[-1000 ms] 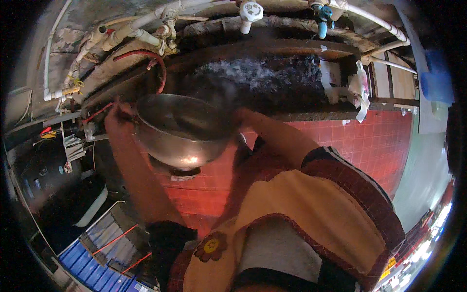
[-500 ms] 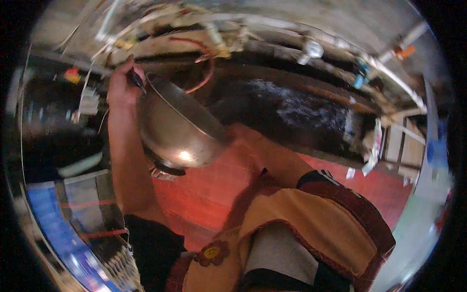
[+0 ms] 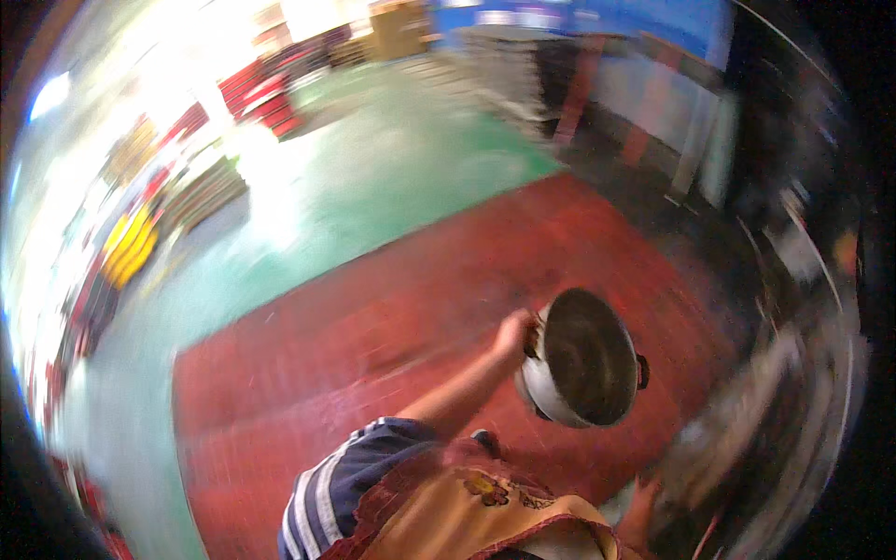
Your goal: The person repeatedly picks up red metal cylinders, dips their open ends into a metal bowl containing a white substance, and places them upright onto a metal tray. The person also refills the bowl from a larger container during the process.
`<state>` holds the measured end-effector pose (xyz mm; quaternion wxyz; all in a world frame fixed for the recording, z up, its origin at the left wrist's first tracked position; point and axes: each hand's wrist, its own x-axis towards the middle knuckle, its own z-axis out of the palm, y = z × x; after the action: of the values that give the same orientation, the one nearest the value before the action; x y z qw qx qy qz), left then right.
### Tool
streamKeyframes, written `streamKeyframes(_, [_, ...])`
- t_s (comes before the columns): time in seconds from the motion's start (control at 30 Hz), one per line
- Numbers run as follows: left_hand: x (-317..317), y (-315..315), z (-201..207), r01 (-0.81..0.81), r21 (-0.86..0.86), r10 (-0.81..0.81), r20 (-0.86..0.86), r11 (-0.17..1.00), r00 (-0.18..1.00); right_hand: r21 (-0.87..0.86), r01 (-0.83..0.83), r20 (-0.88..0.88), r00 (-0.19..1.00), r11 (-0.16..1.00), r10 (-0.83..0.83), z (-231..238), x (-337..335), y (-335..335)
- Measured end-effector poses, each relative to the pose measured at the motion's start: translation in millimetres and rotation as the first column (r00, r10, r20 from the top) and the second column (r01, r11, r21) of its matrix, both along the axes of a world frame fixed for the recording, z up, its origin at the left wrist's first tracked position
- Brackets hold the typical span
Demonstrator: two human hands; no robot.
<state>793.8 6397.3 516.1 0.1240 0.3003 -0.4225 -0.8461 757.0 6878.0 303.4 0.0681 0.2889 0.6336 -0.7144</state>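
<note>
A round metal pot [image 3: 583, 359] with two dark side handles hangs out in front of me, over the red floor. Its mouth faces up and somewhat to the right, and the inside looks dull and stained. My left hand [image 3: 515, 338] is closed around the handle on the pot's left side. The opposite handle [image 3: 642, 371] is free. Low on the right, beside my brown and tan apron [image 3: 467, 513], my right hand [image 3: 642, 497] is away from the pot. Blur hides how its fingers are held.
Red flooring [image 3: 373, 345] lies around me, bordered by green floor [image 3: 411, 140] ahead and left. Red and yellow items and stacked flat goods [image 3: 205, 191] stand at the far left. A dark frame structure [image 3: 644, 112] is ahead right; blurred clutter [image 3: 747, 420] runs along the right.
My view has swung from the dark sink-like trough and pipes to the open floor. The pot, tipped on its side before, now shows its inside. My right hand is now apart from it.
</note>
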Motion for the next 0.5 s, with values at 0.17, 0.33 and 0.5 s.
streamKeyframes(0.17, [66,-260,-102,-0.558,-0.077,0.543,0.373,0.826,0.752,0.108,-0.239,0.200,0.956,0.965,0.214,16,-131,-260])
streamKeyframes(0.33, [151,-565,-146,-0.981,-0.119,0.983,0.120,0.152,0.137,0.144,-0.309,0.324,0.912,0.940,0.250,-14,-270,-508])
streamKeyframes(0.5, [226,-693,-116,-0.924,-0.240,0.944,0.071,-0.298,-0.323,0.154,-0.422,0.452,0.834,0.893,0.316,-70,-416,-723])
